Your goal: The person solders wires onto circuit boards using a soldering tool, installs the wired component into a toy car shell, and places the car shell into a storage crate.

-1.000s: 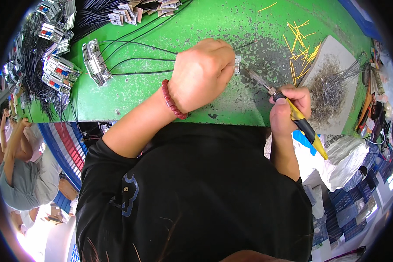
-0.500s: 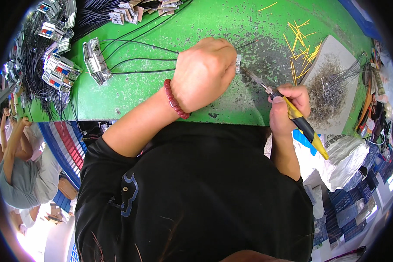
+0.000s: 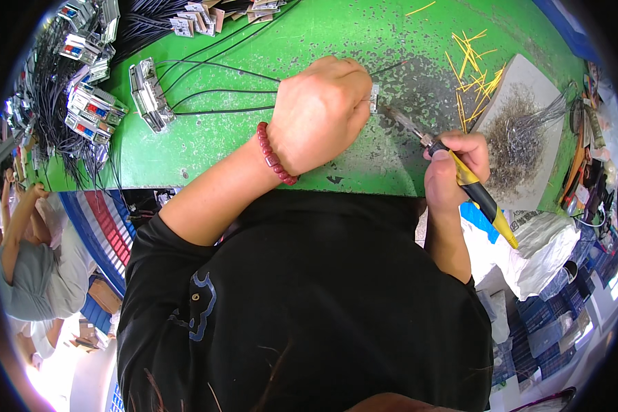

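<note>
My left hand (image 3: 323, 117), fingers curled under it, is closed on a small circuit board (image 3: 374, 98) whose pale edge sticks out past the knuckles. Black cables (image 3: 226, 92) run from a silver metal connector housing (image 3: 150, 95) on the left and disappear beneath that hand. Another short dark wire (image 3: 390, 67) shows beyond the hand, at its upper right. In my right hand (image 3: 456, 165) is a yellow and black soldering iron (image 3: 478, 194), gripped like a pen. Its tip points at the board's edge and lies a little apart from it.
Several thin yellow sticks (image 3: 468, 62) lie at the far right of the green table (image 3: 364, 27). A pale plate (image 3: 548, 147) there carries dark residue and fine wire. Connector assemblies (image 3: 93, 110) with black cables are heaped at the left. Another person (image 3: 34, 275) is at the left edge.
The soldering iron has shifted slightly to the right, its tip drawing back from the board. My left hand stays in nearly the same place.
</note>
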A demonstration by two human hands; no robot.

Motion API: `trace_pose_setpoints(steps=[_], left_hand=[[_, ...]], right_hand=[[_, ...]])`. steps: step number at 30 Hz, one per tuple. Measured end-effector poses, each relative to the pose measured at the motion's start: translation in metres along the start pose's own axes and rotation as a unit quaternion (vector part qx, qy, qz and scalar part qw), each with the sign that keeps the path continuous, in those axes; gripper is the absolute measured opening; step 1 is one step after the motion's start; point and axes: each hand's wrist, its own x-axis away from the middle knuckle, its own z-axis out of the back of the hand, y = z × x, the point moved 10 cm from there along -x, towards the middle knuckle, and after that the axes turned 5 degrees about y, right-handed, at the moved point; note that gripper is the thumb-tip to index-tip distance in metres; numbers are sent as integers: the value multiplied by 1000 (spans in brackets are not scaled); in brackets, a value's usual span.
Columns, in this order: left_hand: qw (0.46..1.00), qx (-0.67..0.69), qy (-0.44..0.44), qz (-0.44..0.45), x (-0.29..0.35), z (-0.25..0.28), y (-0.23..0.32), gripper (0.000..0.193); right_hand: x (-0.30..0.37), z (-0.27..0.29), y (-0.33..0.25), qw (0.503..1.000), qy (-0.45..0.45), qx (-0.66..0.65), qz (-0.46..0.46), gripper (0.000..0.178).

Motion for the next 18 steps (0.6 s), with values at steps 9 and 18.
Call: trace_pose_setpoints(steps=[9,18], left_hand=[[997,-5,-78,2,-6,-7,1,4],[996,-18,-91,12,-8,-10,0,3]], right_hand=[[-1,-2,0,1000,-13,-12,3,22],[-2,-5,-2,999,-30,35,14,19]])
